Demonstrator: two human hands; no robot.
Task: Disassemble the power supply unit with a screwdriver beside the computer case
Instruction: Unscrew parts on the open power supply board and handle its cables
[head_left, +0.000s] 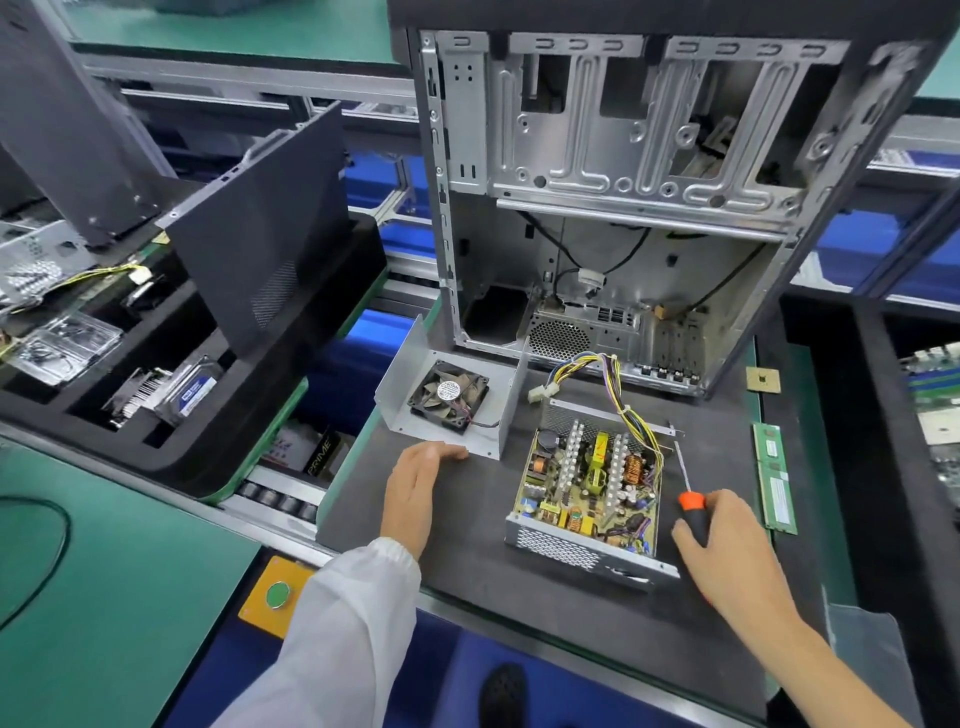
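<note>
Orange-collared screwdriver held in the right grip, left grip flat and open; cover off, circuit board screws likely next.

Power supply open on the dark mat, lid off — circuit board with coils and heat sinks exposed, coloured wires looping up from its far side. Its metal cover lies just left of it, fan facing up. Screwdriver, orange collar — right of the supply. Computer case stands open behind.
</note>
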